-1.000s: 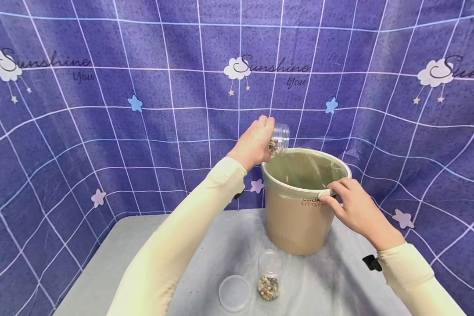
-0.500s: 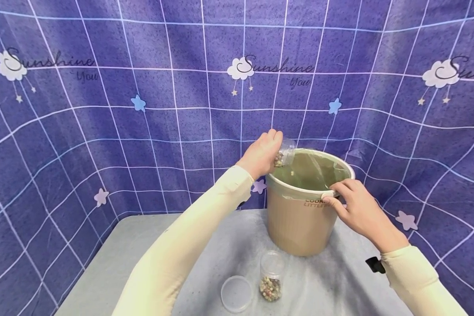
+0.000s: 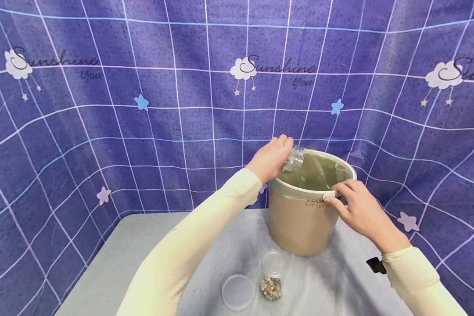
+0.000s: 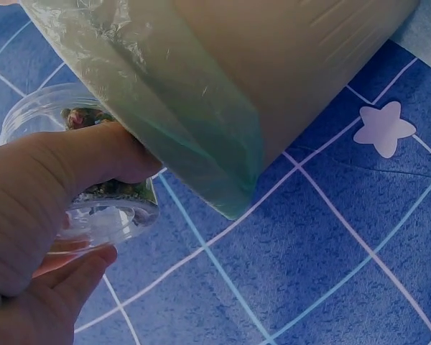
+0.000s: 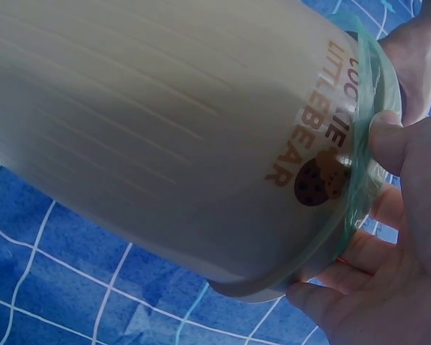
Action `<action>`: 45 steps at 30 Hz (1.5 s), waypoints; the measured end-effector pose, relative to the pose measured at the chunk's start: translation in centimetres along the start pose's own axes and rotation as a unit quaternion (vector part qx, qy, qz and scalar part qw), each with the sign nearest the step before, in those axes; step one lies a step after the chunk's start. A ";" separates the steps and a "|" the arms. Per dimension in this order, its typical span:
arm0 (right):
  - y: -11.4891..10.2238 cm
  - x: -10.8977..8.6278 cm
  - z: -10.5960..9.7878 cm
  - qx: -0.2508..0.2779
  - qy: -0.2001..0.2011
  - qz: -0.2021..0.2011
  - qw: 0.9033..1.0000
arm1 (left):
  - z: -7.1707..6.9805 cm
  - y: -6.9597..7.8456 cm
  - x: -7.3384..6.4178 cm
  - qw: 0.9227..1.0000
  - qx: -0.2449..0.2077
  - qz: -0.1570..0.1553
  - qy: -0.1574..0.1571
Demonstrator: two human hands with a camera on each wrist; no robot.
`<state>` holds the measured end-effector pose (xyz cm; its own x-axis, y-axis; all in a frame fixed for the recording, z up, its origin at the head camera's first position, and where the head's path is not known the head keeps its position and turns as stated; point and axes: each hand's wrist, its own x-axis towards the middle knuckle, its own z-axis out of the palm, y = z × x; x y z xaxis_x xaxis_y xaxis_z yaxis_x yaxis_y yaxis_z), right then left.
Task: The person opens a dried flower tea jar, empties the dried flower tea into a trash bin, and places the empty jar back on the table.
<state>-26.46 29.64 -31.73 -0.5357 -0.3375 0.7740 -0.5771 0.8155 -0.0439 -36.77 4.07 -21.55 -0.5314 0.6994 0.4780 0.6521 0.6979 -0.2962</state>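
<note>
My left hand [image 3: 271, 159] grips a clear plastic jar [image 3: 296, 158], tipped with its mouth toward the inside of a tan trash can [image 3: 300, 224]. Small mixed-colour dried bits [image 4: 122, 190] show inside that jar in the left wrist view. My right hand [image 3: 357, 210] pinches the near right rim of the can, thumb outside and fingers over the edge. A thin green bag [image 4: 201, 136] lines the can and folds over its rim. "Cookie Little Bear" lettering [image 5: 312, 115] runs along the can's side in the right wrist view.
On the grey tabletop [image 3: 150, 245], a second clear jar [image 3: 272, 276] stands upright, partly filled with similar bits. Beside it lies a round translucent lid [image 3: 238, 292]. A blue gridded curtain [image 3: 181, 109] hangs behind and on both sides.
My left hand has moved right and down, bringing the tilted jar from above the can's left rim to over its opening. The right hand keeps its hold on the rim.
</note>
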 end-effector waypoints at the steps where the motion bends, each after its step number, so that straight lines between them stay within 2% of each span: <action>1: 0.0 0.0 0.0 -0.001 0.000 0.000 1.000 | 0.0 0.0 0.0 1.000 0.001 0.001 0.000; 7: 0.1 -0.1 -0.1 -0.003 0.003 -0.001 1.000 | -0.1 0.0 0.3 1.000 0.023 0.004 0.006; 14: 0.1 -0.2 0.2 -0.003 -0.004 0.006 1.000 | -0.4 0.0 0.3 0.999 0.036 0.017 -0.012; 24: -0.1 0.0 0.1 -0.001 -0.001 0.005 1.000 | 0.0 0.0 0.3 0.997 0.059 0.052 0.017; 35: 0.1 -0.1 0.1 0.000 0.001 0.007 1.000 | 0.3 0.3 0.5 0.997 0.062 0.051 -0.011; 45: 0.1 -0.2 0.2 0.000 0.005 0.001 1.000 | 0.5 0.1 0.6 0.995 0.071 0.064 -0.008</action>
<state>-26.54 29.72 -32.01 -0.5309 -0.3318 0.7798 -0.5763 0.8160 -0.0451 -37.32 4.66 -21.73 -0.4585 0.7849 0.4168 0.6323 0.6177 -0.4676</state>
